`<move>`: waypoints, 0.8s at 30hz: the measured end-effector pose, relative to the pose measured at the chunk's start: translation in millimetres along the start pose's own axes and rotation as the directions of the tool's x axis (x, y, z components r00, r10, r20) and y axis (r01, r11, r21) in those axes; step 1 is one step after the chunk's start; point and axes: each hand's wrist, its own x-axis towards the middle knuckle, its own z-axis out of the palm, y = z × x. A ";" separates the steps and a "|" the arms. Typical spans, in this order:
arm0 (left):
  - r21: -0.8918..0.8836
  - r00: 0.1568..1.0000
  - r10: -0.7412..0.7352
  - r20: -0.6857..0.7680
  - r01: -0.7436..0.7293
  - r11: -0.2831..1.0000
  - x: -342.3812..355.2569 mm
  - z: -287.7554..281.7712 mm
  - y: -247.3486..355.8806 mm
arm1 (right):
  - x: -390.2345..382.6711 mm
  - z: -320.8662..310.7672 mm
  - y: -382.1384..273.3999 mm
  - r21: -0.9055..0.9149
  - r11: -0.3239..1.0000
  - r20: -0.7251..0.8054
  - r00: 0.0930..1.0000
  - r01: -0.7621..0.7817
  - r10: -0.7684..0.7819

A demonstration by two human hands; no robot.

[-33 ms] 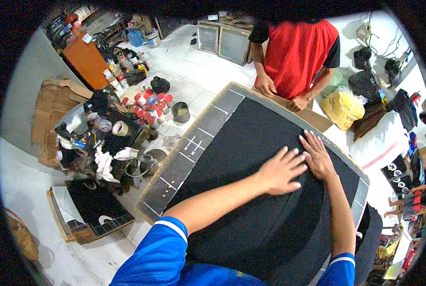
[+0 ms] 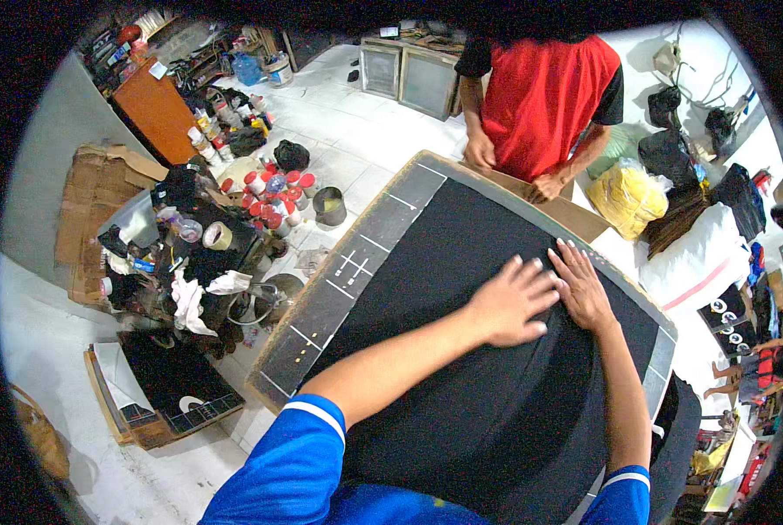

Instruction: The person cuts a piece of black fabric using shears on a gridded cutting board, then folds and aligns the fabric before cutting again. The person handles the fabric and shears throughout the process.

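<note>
Black cloth lies over a dark board that has white marks along its left strip. My left hand is spread on the cloth, fingers pointing up and to the right; it is slightly blurred. Beside it, my right hand rests flat near the far right edge of the cloth, its fingers stretched out. The left fingertips are close to the right hand. Neither hand grips anything. Soft folds run through the cloth below my hands, toward my body.
Across the board stands a person in a red shirt, hands low by its far edge. Red-lidded jars and a dark bucket stand on the left floor. A yellow bundle and a white sack lie to the right.
My left hand has shifted slightly up the cloth. My right hand has stayed in place. The other person's left-side hand has moved a little.
</note>
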 end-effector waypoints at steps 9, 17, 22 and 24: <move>0.302 0.858 -0.503 -0.104 0.509 0.806 -0.5 -46.1 -138.9 | -0.6 0.6 -3.8 -0.009 0.998 0.022 0.998 -0.067 0.067; 0.138 0.989 -0.140 0.055 0.132 0.982 -27.4 -26.1 -40.0 | -11.3 -4.8 -11.8 -0.067 0.995 0.055 0.996 0.067 -0.064; 0.059 0.990 -0.084 0.110 0.078 0.995 -82.7 -48.8 -21.7 | -60.4 -0.9 -53.8 -0.006 0.982 0.149 0.971 0.188 -0.185; 0.066 0.985 -0.123 0.119 0.116 0.991 -103.0 -58.3 -15.7 | -88.5 2.6 -96.0 0.095 0.956 0.189 0.938 0.277 -0.291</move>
